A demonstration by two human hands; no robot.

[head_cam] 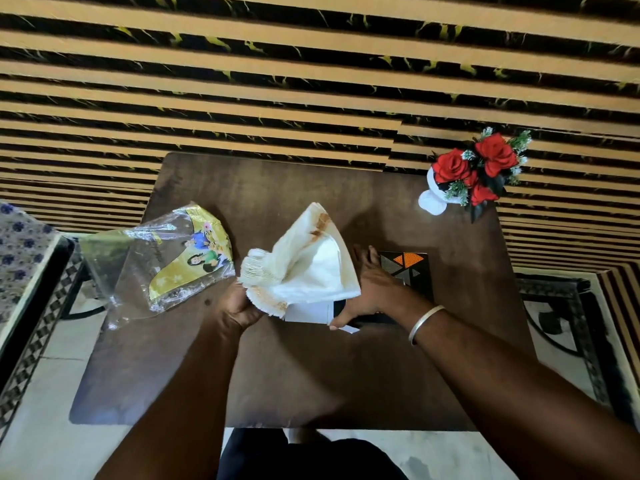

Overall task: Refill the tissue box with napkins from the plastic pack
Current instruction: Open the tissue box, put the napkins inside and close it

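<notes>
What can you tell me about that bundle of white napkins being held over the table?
The napkins form a thick stack of white, soft-looking paper with orange-brown edging. The left hand pinches the stack at its lower corner, so the sheets fan upward and splay apart. It hangs just left of the dark tissue box, which the right hand steadies. The plastic pack lies to its left.

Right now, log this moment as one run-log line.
left hand: holds napkin stack | right hand: on tissue box, flap open | plastic pack: on table, left | napkins not yet in
</notes>
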